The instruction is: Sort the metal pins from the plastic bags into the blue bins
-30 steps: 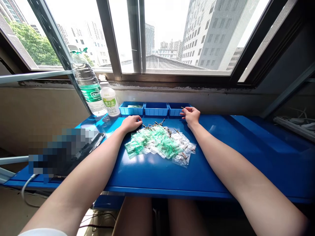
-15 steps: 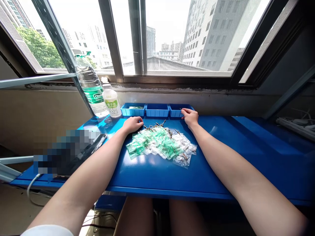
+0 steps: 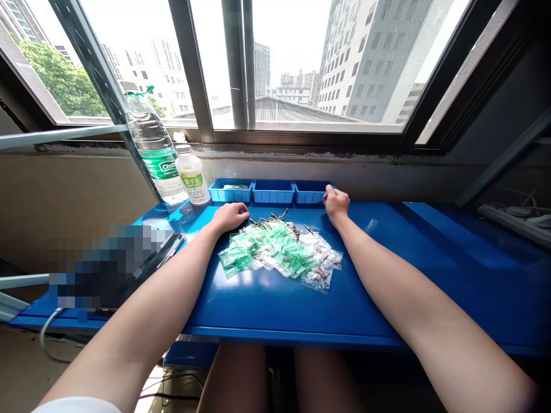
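Note:
A heap of small green and clear plastic bags [image 3: 279, 252] lies on the blue table, with thin metal pieces loose along its back edge. My left hand [image 3: 231, 217] rests at the heap's back left corner, fingers curled; what it holds, if anything, is hidden. Behind the heap stand three joined blue bins: the left bin [image 3: 230, 194] has small bags in it, then come the middle bin [image 3: 274, 195] and the right bin [image 3: 307, 197]. Closed at the right bin's right end is my right hand [image 3: 336, 202], its fingers folded together, with their contents too small to make out.
A large water bottle [image 3: 155, 152] and a smaller white bottle [image 3: 192, 178] stand at the back left. A dark, partly blurred device [image 3: 129, 275] lies left of my left forearm. A power strip [image 3: 516, 221] is at the far right.
My right hand has moved slightly right from the front of the right bin, and its fingers have folded in. My left hand stays beside the heap. The view has shifted slightly.

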Demonstrator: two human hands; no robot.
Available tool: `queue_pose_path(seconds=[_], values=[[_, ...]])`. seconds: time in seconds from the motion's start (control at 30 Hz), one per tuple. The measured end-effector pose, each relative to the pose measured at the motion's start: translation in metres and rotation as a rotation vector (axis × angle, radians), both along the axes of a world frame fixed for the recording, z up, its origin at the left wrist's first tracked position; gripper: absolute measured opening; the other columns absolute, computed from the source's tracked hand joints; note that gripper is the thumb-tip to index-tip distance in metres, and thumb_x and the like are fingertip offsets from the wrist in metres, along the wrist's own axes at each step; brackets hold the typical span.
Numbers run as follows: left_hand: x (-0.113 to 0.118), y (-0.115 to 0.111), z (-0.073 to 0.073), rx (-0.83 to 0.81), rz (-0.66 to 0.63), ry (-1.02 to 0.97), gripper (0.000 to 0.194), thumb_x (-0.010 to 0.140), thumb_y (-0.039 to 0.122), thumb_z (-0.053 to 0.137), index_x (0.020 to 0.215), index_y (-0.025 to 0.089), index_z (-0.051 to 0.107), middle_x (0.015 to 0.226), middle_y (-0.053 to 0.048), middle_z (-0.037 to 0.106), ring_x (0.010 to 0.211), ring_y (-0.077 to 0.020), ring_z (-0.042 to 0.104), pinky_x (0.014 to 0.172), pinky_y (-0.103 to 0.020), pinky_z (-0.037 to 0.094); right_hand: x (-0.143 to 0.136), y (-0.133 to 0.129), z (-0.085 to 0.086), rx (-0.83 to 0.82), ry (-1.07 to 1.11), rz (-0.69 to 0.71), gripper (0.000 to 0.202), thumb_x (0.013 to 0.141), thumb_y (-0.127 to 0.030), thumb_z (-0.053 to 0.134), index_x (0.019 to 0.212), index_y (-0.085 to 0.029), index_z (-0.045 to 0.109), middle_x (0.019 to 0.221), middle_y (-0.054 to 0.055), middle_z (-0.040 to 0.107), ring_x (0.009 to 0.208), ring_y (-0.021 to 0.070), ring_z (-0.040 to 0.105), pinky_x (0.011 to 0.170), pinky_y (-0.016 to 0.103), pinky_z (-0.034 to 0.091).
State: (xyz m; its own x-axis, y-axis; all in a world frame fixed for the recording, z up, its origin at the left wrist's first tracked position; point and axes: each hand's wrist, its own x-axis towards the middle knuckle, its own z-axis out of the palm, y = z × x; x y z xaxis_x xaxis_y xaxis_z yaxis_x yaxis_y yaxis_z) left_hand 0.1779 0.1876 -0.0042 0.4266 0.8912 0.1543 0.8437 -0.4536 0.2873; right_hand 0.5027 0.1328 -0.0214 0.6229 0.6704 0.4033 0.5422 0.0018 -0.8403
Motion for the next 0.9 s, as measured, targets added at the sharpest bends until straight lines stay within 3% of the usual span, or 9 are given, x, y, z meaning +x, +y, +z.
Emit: queue_pose_path(seconds=[0.1,0.23,0.37,0.5,0.67,0.9], values=[[0.0,0.0,0.0,-0.006,0.002,0.0,0.029,0.078,0.046,0.048,0.09,0.028,0.067,0.085,0.0,0.07,0.077,-0.0171,0.062,0.058,-0.025,0.037,-0.001,-0.005,0.002,-0.169,-0.152,0.2,0.035,0.071,-0.045,0.06,0.05,-0.018,0.055,0.051,0.0,0.055,0.054,0.0133,0.049,0.055,0.026,0.037],[0.0,0.0,0.0,-0.004,-0.007,0.0,0.029,0.078,0.045,0.048,0.09,0.027,0.067,0.086,0.0,0.071,0.077,-0.0175,0.062,0.059,-0.025,0.037,-0.004,-0.012,0.013,-0.518,-0.318,0.631,0.04,0.064,-0.053,0.068,0.049,-0.017,0.06,0.049,-0.001,0.052,0.049,0.0103,0.041,0.051,0.026,0.03],[0.0,-0.001,0.001,0.001,-0.003,0.009,0.029,0.079,0.044,0.049,0.092,0.026,0.067,0.089,0.0,0.072,0.078,-0.0174,0.062,0.059,-0.025,0.038,-0.005,-0.014,0.024,-0.674,-0.322,0.838,0.044,0.053,-0.057,0.077,0.048,-0.018,0.058,0.049,-0.002,0.051,0.049,0.0092,0.038,0.05,0.026,0.03],[0.0,-0.001,0.001,0.001,0.0,0.01,0.028,0.08,0.044,0.049,0.092,0.026,0.067,0.089,-0.001,0.072,0.079,-0.0172,0.063,0.059,-0.025,0.038,-0.005,-0.012,0.024,-0.667,-0.317,0.853,0.043,0.049,-0.055,0.08,0.051,-0.018,0.06,0.05,-0.002,0.051,0.05,0.0097,0.041,0.05,0.025,0.032],[0.0,-0.002,0.001,0.003,-0.005,0.013,0.028,0.08,0.045,0.049,0.092,0.026,0.067,0.089,0.0,0.071,0.078,-0.0171,0.063,0.058,-0.025,0.038,-0.005,-0.011,0.019,-0.612,-0.33,0.79,0.039,0.057,-0.055,0.076,0.058,-0.017,0.066,0.054,0.001,0.057,0.052,0.0114,0.045,0.051,0.026,0.033],[0.0,-0.001,0.0,0.002,-0.009,0.003,0.028,0.08,0.044,0.049,0.091,0.027,0.067,0.088,0.0,0.071,0.076,-0.0166,0.062,0.058,-0.025,0.037,-0.016,-0.011,0.021,-0.593,-0.475,0.649,0.027,0.071,-0.039,0.068,0.056,-0.018,0.064,0.06,0.004,0.063,0.055,0.0143,0.053,0.052,0.026,0.036]])
